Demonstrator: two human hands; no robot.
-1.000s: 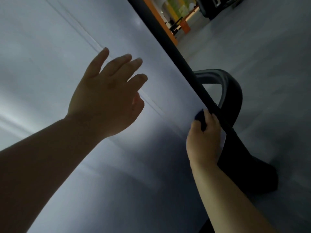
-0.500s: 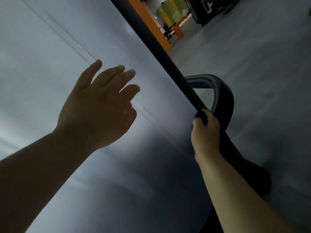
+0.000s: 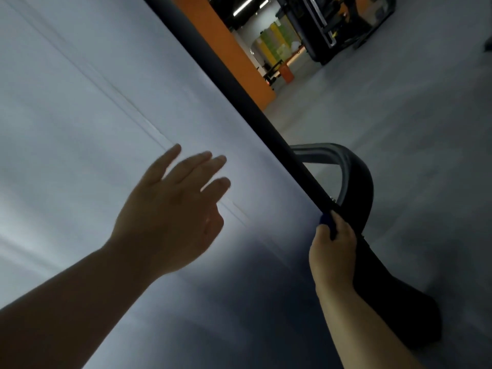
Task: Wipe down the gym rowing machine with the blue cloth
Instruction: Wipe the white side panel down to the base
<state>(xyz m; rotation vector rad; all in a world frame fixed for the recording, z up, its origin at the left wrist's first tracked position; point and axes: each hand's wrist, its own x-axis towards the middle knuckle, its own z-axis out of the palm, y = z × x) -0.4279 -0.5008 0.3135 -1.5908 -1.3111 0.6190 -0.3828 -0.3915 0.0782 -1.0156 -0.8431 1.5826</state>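
Observation:
A long black bar of the rowing machine (image 3: 239, 97) runs diagonally from the top centre down to the lower right, ending in a dark foot (image 3: 415, 312) on the floor. My right hand (image 3: 332, 249) grips the bar low down, with a small bit of the blue cloth (image 3: 325, 219) showing between fingers and bar. A curved black and grey frame piece (image 3: 356, 177) arches behind that spot. My left hand (image 3: 173, 217) hovers with fingers spread and straight over a pale grey panel (image 3: 80, 129), holding nothing.
The grey floor (image 3: 412, 129) stretches to the right. An orange pillar (image 3: 234, 62) stands behind the bar. Dark gym equipment (image 3: 335, 27) sits at the top right, with a small orange object (image 3: 287, 74) further back.
The view has tilted so more of the room shows at the top. My right hand has slid slightly up the bar with the cloth. My left hand sits lower in the frame, still spread.

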